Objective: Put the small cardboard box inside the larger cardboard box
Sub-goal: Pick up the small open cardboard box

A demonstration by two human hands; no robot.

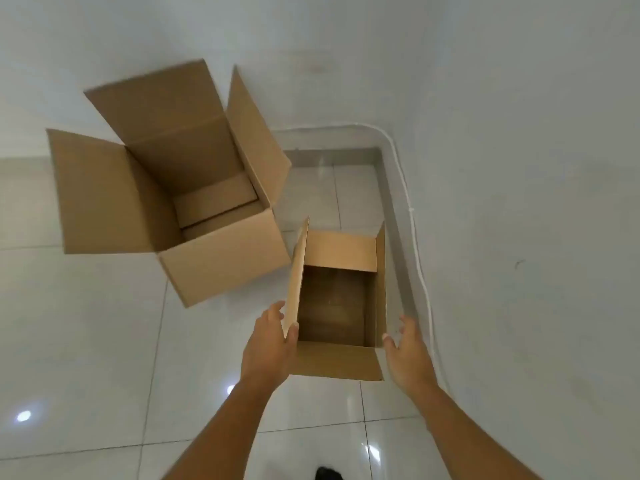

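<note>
The larger cardboard box (221, 268) stands open on the white tiled floor at upper left, its four flaps spread and its inside empty. The small cardboard box (336, 362) stands to its lower right, close to the wall, also open at the top with flaps raised. My left hand (268, 348) grips the lower end of the small box's left flap, thumb on the inner face. My right hand (408, 355) is beside the box's right flap with fingers spread; I cannot tell whether it touches the cardboard.
A white wall (519, 168) rises close on the right, with a grey skirting (391, 209) and a white cable (415, 237) running along it. A dark foot tip (327, 474) shows at the bottom edge. Glossy floor tiles (86, 341) stretch to the left.
</note>
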